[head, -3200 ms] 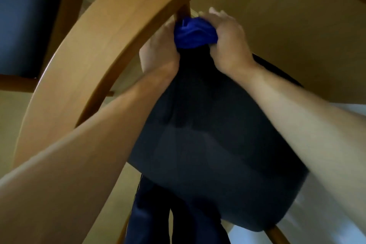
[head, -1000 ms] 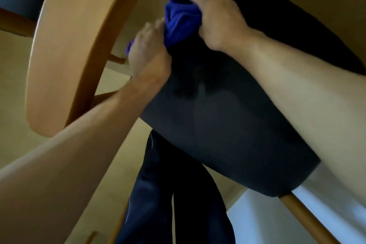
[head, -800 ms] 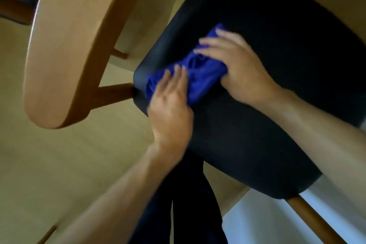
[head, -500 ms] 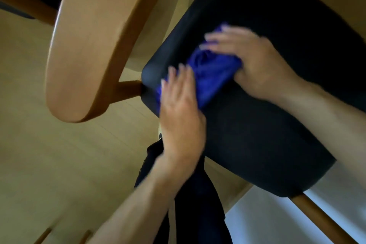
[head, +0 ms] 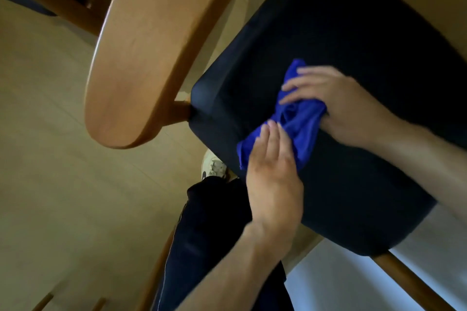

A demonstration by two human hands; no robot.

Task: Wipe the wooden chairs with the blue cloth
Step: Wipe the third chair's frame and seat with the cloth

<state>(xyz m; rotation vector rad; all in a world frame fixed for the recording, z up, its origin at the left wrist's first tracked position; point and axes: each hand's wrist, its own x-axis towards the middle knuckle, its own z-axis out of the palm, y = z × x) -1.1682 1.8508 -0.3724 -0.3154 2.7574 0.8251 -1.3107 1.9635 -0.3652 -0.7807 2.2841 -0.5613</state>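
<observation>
Both hands' grip on blue cloth (head: pixel 293 124), bunched between left hand (head: pixel 274 174), right hand (head: pixel 338 106)

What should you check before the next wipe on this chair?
1. Blue cloth is on the chair: ok, it lies bunched on the dark seat cushion.
2. Left hand is on the cloth: ok, straight fingers press its near edge.
3. Right hand has the cloth: ok, fingers lie over its far end, thumb tucked against it.
4. Cloth is spread flat: not ok, it is crumpled between the hands.
5. Wooden backrest is being wiped: not ok, the cloth touches only the cushion.
6. Wood is already clean: cannot tell.
</observation>
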